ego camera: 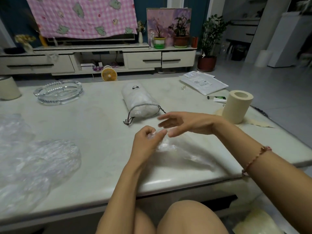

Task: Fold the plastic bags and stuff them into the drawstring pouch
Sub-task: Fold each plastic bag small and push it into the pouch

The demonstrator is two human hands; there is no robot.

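One clear bag (170, 146) is crumpled right in front of me, its top pinched in my left hand (148, 138). More bags (42, 159) sit heaped far left. The white pouch (140, 98) lies on its side, stuffed full, mouth toward me, cord (129, 119) loose.

On the table (101, 119), pouch (140, 100) centre, ashtray (58, 92) left of it, paper roll (237, 107) right, bags (37, 162) near-left.
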